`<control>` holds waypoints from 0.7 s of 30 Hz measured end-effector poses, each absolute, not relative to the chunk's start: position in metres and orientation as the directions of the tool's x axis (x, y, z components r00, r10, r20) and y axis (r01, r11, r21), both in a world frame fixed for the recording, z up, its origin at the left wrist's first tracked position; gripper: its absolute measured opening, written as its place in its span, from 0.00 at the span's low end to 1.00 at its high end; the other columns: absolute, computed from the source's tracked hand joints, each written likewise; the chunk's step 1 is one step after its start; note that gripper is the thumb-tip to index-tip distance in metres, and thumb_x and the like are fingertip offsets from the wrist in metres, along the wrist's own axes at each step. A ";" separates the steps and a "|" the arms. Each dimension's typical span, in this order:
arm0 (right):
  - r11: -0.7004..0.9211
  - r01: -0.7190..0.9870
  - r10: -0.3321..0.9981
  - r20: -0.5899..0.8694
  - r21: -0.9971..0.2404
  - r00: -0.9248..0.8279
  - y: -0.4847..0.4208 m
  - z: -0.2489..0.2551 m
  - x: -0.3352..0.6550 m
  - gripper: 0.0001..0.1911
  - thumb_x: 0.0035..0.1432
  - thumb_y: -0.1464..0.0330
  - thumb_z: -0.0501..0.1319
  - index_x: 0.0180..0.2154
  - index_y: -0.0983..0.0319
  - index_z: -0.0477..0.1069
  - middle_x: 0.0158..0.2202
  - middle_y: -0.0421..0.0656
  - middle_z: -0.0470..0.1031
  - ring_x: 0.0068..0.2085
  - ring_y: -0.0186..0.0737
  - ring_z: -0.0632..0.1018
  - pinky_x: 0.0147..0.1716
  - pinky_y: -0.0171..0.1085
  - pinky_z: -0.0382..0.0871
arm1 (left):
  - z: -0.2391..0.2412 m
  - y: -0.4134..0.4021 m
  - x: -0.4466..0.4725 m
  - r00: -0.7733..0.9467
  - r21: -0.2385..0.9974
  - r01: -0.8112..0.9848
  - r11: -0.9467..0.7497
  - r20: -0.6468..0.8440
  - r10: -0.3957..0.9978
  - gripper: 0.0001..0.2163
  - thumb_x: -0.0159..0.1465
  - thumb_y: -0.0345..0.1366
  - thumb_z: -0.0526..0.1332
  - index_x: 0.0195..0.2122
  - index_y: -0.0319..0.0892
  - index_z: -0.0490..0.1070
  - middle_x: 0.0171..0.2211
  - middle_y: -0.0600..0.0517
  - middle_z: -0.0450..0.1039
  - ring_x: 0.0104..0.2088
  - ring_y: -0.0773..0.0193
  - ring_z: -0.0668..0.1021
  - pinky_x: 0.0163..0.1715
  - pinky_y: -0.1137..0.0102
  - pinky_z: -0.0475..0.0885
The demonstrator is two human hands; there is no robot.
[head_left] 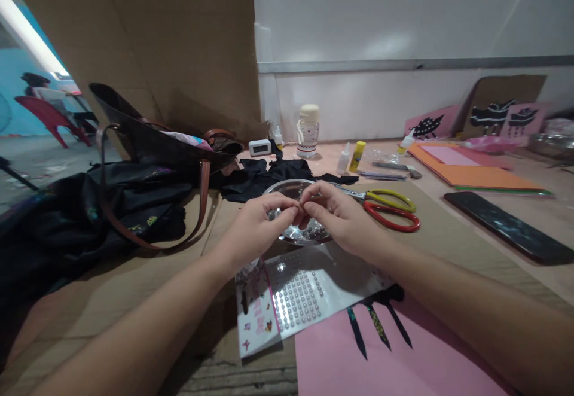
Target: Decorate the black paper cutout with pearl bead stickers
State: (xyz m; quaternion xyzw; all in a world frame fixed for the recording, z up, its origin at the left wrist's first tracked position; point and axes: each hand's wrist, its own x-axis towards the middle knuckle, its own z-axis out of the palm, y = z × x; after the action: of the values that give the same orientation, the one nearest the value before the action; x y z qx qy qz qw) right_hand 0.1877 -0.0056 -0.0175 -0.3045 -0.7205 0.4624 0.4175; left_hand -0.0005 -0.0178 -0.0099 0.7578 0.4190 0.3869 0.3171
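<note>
Curling tip to tip, my left hand (pixel 269 219) and right hand (pixel 338 212) hang over a round, clear bowl (pixel 310 243) of shiny bits (pixel 315 231); whether they close on anything, I cannot tell. This looks like fine handling, calling next for a steady pinch. Nearer me lie domed, pearly beads (pixel 298 301) and smooth pink paper (pixel 334 363).
</note>
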 end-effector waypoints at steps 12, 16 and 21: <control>0.389 0.075 0.827 0.312 -0.918 -0.468 -0.007 -0.020 0.186 0.01 0.67 0.68 0.57 0.39 0.58 0.65 0.32 0.38 0.74 0.36 0.37 0.78 0.38 0.39 0.72 | -0.008 -0.019 0.001 0.320 0.763 0.472 -0.442 0.319 0.892 0.09 0.65 0.33 0.59 0.33 0.43 0.79 0.34 0.55 0.79 0.36 0.64 0.78 0.40 0.72 0.70; 0.420 0.140 0.833 0.320 -0.896 -0.450 -0.008 -0.019 0.186 0.05 0.64 0.67 0.61 0.39 0.58 0.65 0.32 0.38 0.75 0.36 0.37 0.78 0.38 0.39 0.71 | -0.008 -0.020 0.001 0.324 0.702 0.522 -0.484 0.362 0.874 0.09 0.66 0.35 0.59 0.34 0.44 0.79 0.34 0.54 0.79 0.35 0.63 0.77 0.38 0.72 0.69; 0.469 0.261 0.844 0.341 -0.843 -0.414 -0.012 -0.018 0.184 0.04 0.63 0.70 0.59 0.38 0.58 0.64 0.32 0.38 0.74 0.36 0.37 0.77 0.36 0.37 0.69 | -0.011 -0.018 0.004 0.371 0.471 0.645 -0.602 0.497 0.785 0.08 0.65 0.34 0.59 0.31 0.43 0.77 0.32 0.52 0.78 0.37 0.61 0.77 0.43 0.66 0.67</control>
State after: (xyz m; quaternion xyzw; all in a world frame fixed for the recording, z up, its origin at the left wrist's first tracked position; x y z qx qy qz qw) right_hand 0.1837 -0.0115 -0.0178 -0.3645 -0.7580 0.3639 0.4002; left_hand 0.0037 -0.0182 -0.0107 0.8219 0.4347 0.3546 0.0988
